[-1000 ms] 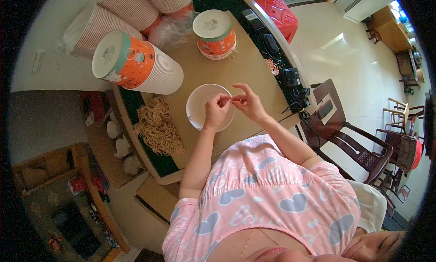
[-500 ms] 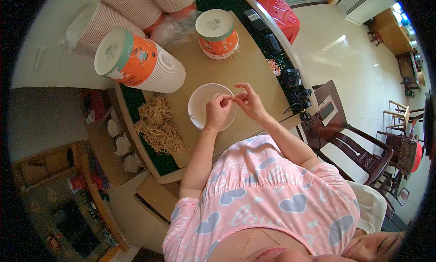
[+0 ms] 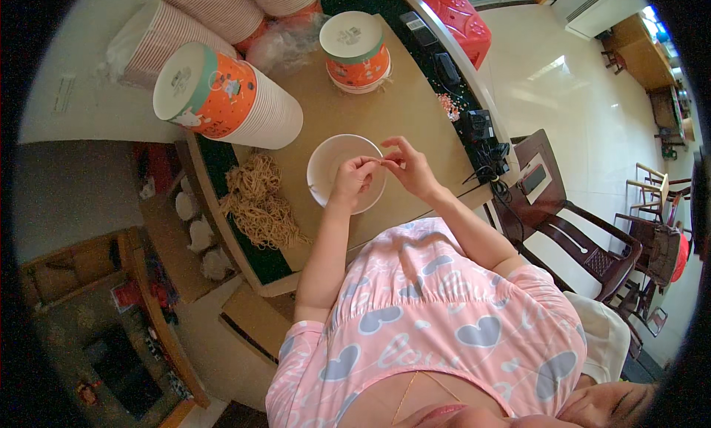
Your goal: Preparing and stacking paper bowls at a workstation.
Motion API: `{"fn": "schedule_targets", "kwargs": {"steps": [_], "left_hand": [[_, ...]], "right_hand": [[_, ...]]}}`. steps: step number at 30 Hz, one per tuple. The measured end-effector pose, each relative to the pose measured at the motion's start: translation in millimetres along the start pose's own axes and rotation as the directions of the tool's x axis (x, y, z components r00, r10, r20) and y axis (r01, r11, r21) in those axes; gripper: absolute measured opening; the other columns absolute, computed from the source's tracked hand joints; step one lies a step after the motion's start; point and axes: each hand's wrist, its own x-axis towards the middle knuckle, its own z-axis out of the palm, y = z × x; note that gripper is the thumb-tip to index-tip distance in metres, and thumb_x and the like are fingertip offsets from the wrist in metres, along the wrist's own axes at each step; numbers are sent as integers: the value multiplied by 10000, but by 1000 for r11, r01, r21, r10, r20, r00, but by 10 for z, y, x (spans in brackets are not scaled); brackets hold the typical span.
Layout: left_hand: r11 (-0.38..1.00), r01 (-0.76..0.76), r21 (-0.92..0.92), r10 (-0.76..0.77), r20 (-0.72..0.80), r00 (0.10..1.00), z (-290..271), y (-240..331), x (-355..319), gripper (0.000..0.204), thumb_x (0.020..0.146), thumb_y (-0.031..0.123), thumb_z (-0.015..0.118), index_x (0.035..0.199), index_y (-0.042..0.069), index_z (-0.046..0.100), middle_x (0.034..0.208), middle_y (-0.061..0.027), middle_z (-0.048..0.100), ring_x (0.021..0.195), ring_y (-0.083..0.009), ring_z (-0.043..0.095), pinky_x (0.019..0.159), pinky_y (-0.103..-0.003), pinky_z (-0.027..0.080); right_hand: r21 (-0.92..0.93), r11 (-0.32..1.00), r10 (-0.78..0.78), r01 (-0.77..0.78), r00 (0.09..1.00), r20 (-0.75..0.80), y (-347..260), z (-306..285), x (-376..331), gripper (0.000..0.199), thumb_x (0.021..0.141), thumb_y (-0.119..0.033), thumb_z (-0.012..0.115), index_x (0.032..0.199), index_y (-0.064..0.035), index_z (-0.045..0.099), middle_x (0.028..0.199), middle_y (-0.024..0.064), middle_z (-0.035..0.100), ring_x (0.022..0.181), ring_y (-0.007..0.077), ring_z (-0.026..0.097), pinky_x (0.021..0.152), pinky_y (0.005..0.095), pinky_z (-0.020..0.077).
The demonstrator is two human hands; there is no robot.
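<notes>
I see the left hand (image 3: 354, 177) and right hand (image 3: 409, 166) pinching one thin tan string (image 3: 381, 161) together, stretched sideways between them above the round white paper bowl (image 3: 326, 165).

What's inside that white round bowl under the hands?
The white round paper bowl looks bare inside where visible. The left hand covers its right part, and the right hand meets it there, so anything beneath them is hidden.

head camera: sits up on the person's head | looks straight down, round bent picture | near: the chest, the left hand (image 3: 354, 177) and right hand (image 3: 409, 168) over the table (image 3: 415, 109) | far: floor and chairs at the rim | just one view
</notes>
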Motion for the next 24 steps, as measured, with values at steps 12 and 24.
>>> {"fn": "schedule_targets", "kwargs": {"steps": [12,24], "left_hand": [[886,219,-409,-165,163,973,-10,-61,17,44,822,172,616,847,137,622,594,86,448,486,-13,394,382,-156,247],[969,118,-217,-114,31,993,45,-60,23,72,816,176,647,847,113,633,603,85,488,452,-10,395,385,-161,268]], "right_hand": [[-68,995,-81,73,990,-112,216,29,-103,112,800,-79,649,884,-10,622,792,111,630,681,164,592,618,284,484],[-104,994,-53,40,991,-121,207,36,-61,112,822,-86,632,874,12,617,746,88,631,658,115,568,595,254,470]]}}
